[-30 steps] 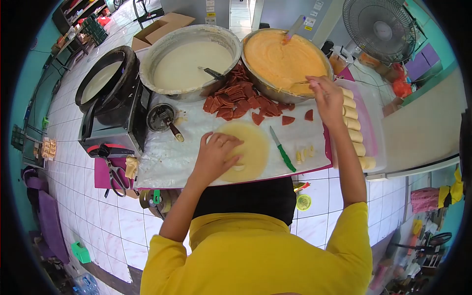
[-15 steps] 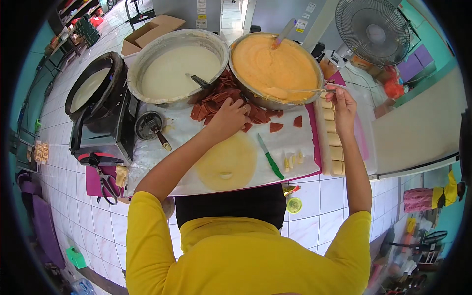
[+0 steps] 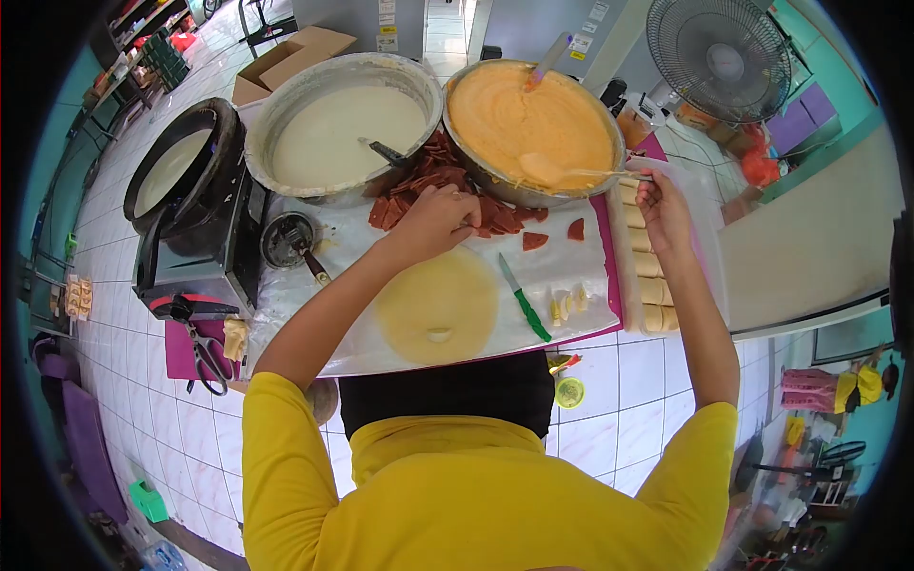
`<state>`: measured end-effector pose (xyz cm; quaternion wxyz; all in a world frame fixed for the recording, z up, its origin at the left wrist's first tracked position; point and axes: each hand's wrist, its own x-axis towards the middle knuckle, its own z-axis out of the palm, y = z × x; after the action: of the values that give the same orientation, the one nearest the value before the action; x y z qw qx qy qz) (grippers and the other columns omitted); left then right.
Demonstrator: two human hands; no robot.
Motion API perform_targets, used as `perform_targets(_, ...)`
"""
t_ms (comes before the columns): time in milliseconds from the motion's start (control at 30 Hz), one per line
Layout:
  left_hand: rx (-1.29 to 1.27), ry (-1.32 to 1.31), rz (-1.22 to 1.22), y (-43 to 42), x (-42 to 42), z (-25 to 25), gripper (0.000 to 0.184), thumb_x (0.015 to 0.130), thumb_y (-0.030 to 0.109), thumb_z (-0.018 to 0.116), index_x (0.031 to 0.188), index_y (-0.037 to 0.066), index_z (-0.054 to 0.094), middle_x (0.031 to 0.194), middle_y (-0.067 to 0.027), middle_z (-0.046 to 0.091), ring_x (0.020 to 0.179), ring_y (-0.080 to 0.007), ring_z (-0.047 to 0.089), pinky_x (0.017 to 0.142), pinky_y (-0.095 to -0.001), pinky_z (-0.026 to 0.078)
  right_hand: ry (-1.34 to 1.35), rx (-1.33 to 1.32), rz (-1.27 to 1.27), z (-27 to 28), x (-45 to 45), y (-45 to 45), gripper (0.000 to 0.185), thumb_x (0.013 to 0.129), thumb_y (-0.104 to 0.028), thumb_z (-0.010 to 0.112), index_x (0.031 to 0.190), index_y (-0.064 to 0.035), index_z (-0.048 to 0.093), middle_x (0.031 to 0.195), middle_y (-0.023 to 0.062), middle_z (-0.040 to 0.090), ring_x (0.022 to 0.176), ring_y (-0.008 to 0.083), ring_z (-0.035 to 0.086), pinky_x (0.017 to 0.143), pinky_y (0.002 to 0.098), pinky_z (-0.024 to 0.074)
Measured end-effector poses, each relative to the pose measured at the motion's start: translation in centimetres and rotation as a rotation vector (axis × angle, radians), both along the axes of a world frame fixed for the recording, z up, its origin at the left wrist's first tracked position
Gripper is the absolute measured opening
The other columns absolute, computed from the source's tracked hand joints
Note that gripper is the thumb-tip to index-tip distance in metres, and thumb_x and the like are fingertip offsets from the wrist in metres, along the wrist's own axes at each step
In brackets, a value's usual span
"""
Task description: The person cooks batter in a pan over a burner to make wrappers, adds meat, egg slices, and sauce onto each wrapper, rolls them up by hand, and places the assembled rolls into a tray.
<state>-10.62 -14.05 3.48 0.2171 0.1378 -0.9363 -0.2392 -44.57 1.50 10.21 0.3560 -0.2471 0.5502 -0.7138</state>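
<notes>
Right now, your left hand (image 3: 437, 221) is reaching into the pile of reddish-brown slices (image 3: 416, 195), its fingers curling down onto them; you can't tell from here whether it is gripping one. Your right hand (image 3: 664, 211) is pinching the spoon (image 3: 581, 173), whose bowl is resting in the orange filling (image 3: 528, 119). The pale round wrapper (image 3: 437, 303) is lying flat on the counter (image 3: 362, 228), left of the green-handled knife (image 3: 526, 303).
</notes>
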Motion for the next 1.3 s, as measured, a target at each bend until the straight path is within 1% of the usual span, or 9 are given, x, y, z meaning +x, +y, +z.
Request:
perform_targets(67,0.213,0.150,0.058,1.2,1.1,0.7,0.023,0.080,0.008,0.072,0.102,0.009,0.068,0.084,-0.0043,0.065,0.089,-0.0225,0.060,0.078,-0.0362,0.045,0.030,-0.053,0.033,1.1,0.9,0.4,0.021,0.100,-0.018,0.053,0.100,-0.0010,0.066,0.074,0.0024,0.064,0.065,0.0095,0.060,0.063,0.0220,0.0506)
perform_targets(167,0.353,0.154,0.222,2.5,3.2,0.8,0.021,0.084,0.010,0.071,0.104,0.006,0.072,0.086,-0.0054,0.067,0.085,-0.0200,0.060,0.075,-0.0337,0.048,0.078,-0.085,0.081,2.6,3.7,1.1,0.022,0.100,-0.019,0.053,0.100,-0.0011,0.066,0.073,0.0018,0.063,0.065,0.0091,0.059,0.062,0.0223,0.0492)
perform_targets(267,0.829,0.234,0.295,3.3,5.3,0.2,0.017,0.087,0.014,0.070,0.102,0.007,0.075,0.084,-0.0070,0.067,0.083,-0.0183,0.058,0.075,-0.0314,0.047,0.098,-0.033,0.148,1.5,6.9,1.7,0.022,0.100,-0.020,0.054,0.099,-0.0014,0.066,0.072,0.0020,0.063,0.064,0.0092,0.058,0.061,0.0227,0.0477)
perform_targets(367,0.858,0.415,0.288,4.6,7.1,-0.9,0.015,0.090,0.017,0.068,0.100,0.009,0.076,0.084,-0.0067,0.067,0.079,-0.0173,0.057,0.073,-0.0299,0.046,0.088,0.036,0.221,-1.6,10.2,2.1,0.024,0.099,-0.023,0.056,0.099,-0.0008,0.067,0.070,0.0033,0.063,0.062,0.0100,0.057,0.061,0.0224,0.0465)
perform_targets(467,0.375,0.287,0.417,6.6,8.7,-1.5,0.016,0.089,0.012,0.069,0.103,0.008,0.076,0.083,-0.0050,0.069,0.073,-0.0148,0.058,0.069,-0.0281,0.047,0.114,0.107,0.282,-4.6,13.1,2.5,0.028,0.100,-0.024,0.057,0.099,0.0012,0.068,0.072,0.0046,0.064,0.062,0.0097,0.056,0.061,0.0226,0.0467)
perform_targets(567,0.261,0.129,0.448,8.5,9.7,-1.8,0.015,0.086,0.026,0.070,0.095,0.017,0.077,0.086,-0.0005,0.068,0.081,-0.0184,0.059,0.076,-0.0364,0.041,0.237,0.096,0.336,-5.8,15.0,2.7,0.029,0.101,-0.024,0.056,0.098,0.0016,0.069,0.073,0.0047,0.064,0.063,0.0093,0.057,0.061,0.0226,0.0471)
perform_targets(667,-0.073,0.076,0.452,10.1,10.1,-1.9,0.012,0.084,0.027,0.070,0.091,0.020,0.077,0.085,0.0029,0.067,0.085,-0.0171,0.058,0.080,-0.0385,0.036,0.388,0.036,0.351,-5.8,15.4,2.6,0.030,0.102,-0.024,0.055,0.098,0.0021,0.069,0.071,0.0036,0.063,0.064,0.0078,0.057,0.060,0.0213,0.0463)
perform_targets(767,-0.225,0.094,0.420,10.5,10.1,-2.6,0.012,0.081,0.024,0.073,0.092,0.022,0.076,0.089,0.0054,0.067,0.087,-0.0151,0.057,0.083,-0.0396,0.033,0.501,0.000,0.385,-5.4,15.5,2.3,0.031,0.102,-0.024,0.054,0.097,0.0026,0.069,0.071,0.0028,0.063,0.063,0.0068,0.056,0.061,0.0207,0.0454)
perform_targets(1300,-0.423,-0.008,0.320,12.2,9.9,-2.6,0.011,0.083,0.023,0.069,0.093,0.025,0.072,0.085,0.0086,0.063,0.086,-0.0122,0.057,0.083,-0.0420,0.035,0.577,-0.050,0.427,-3.8,16.8,2.8,0.027,0.102,-0.020,0.055,0.099,0.0035,0.069,0.076,0.0026,0.064,0.068,0.0061,0.056,0.064,0.0209,0.0452)
